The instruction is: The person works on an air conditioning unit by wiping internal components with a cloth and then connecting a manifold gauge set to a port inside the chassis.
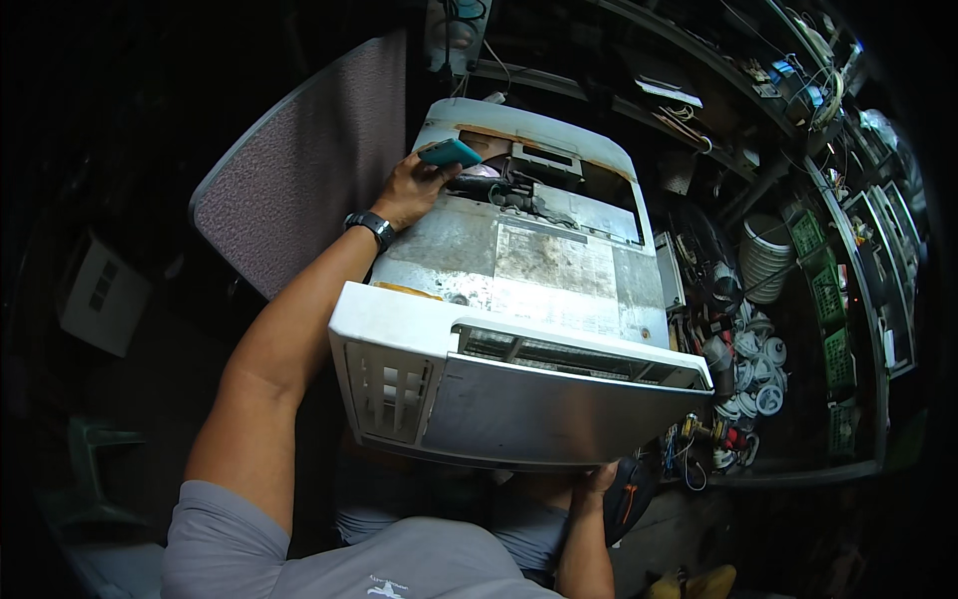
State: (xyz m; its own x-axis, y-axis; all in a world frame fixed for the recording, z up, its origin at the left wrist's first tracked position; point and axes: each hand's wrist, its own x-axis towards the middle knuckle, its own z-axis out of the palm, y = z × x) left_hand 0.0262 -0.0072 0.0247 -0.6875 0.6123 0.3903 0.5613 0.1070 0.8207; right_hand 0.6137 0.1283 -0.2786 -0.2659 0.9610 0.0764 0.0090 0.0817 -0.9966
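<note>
A worn white window air conditioner [559, 270] stands before me, its top stained and rusty, with tubing and dark parts showing in an opening toward the far end. My left hand [411, 190], wearing a dark wristwatch [371, 230], is closed around a teal phone [450, 153]. It holds the phone at the left side of that opening, and light falls on the parts inside. The grey front panel [539, 411] faces me. Against its lower right edge is my right hand [599, 478], whose fingers are mostly hidden by the unit.
A speckled board [309, 160] leans at the left. To the right lie a pile of white round plastic parts [763, 369], a ribbed white hose [766, 260] and green baskets [828, 299]. Metal shelving [689, 60] runs behind. A pale stool [95, 469] is at lower left.
</note>
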